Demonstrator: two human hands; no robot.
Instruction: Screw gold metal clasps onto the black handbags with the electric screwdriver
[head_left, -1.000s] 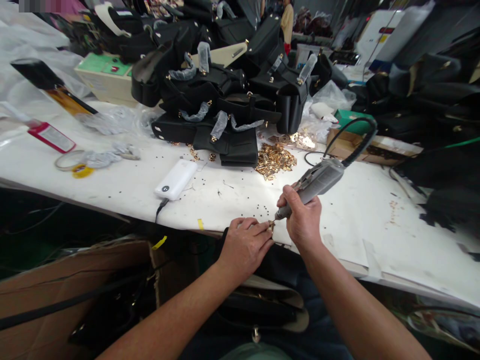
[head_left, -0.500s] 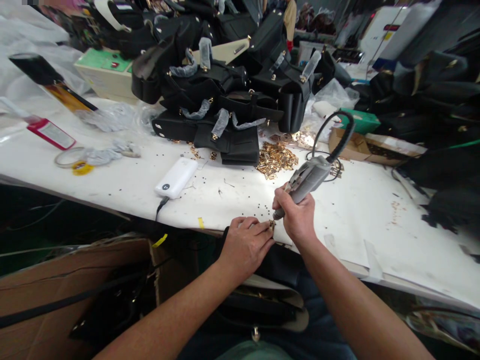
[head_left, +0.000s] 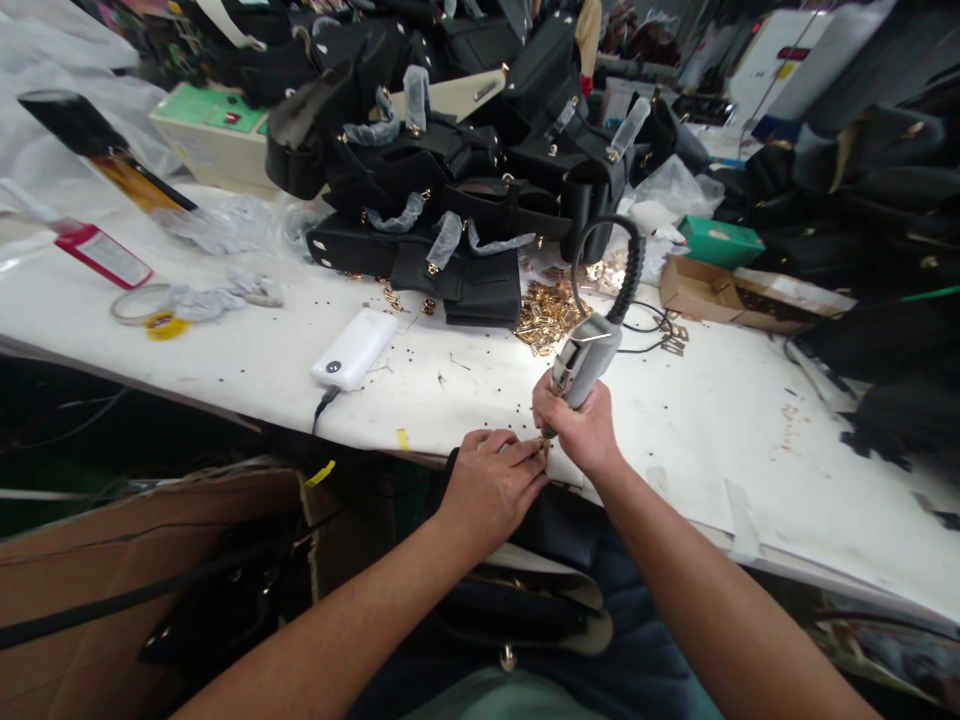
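My right hand (head_left: 583, 425) is wrapped round a grey electric screwdriver (head_left: 590, 350), held tilted with its tip down and its black cable arching up from the back. The tip meets a small gold fitting (head_left: 544, 446) at the table's front edge. My left hand (head_left: 491, 485) presses with its fingers together, fingertips at that fitting, on a black handbag (head_left: 559, 525). The bag hangs over the edge into my lap, its pale-lined opening and a gold clasp showing below. What lies under my left palm is hidden.
Black handbags (head_left: 450, 190) are heaped at the back of the white table (head_left: 720, 410). Before them lies a pile of gold fittings (head_left: 547, 318). A white power bank (head_left: 355, 348), a red bottle (head_left: 103, 255) and a cardboard box (head_left: 697, 290) also lie there; small black screws are scattered about.
My right hand and the screwdriver have shifted slightly left, and the tool now stands steeper over the gold fitting. My left hand stays almost in place.
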